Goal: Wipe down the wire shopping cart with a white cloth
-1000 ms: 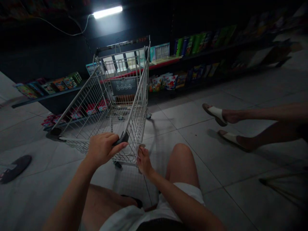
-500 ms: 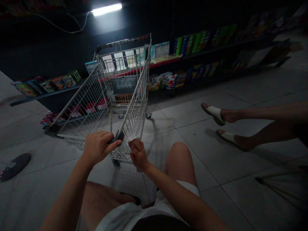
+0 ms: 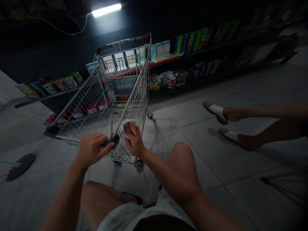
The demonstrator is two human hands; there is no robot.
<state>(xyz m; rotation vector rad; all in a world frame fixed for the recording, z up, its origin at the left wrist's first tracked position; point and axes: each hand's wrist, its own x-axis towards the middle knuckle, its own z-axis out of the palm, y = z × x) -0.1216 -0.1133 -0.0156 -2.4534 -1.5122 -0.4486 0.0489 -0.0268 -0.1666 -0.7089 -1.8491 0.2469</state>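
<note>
A wire shopping cart (image 3: 96, 96) stands on the tiled floor right in front of me, its front end towards me. My left hand (image 3: 90, 149) is closed over the black corner cap (image 3: 111, 140) of the cart's near rim. My right hand (image 3: 133, 140) presses a small white cloth (image 3: 127, 123) against the cart's right top rail, fingers wrapped on the cloth. My bare knees and white shorts fill the bottom of the view.
Low dark shelves (image 3: 183, 54) with colourful books and boxes run along the wall behind the cart. Another person's legs in white sandals (image 3: 216, 112) stretch in from the right. A dark slipper (image 3: 20, 165) lies on the floor at the left. A tube light (image 3: 107, 9) glows overhead.
My right hand with the cloth has risen from the cart's lower front corner up onto the right top rail. My left hand keeps its grip on the corner.
</note>
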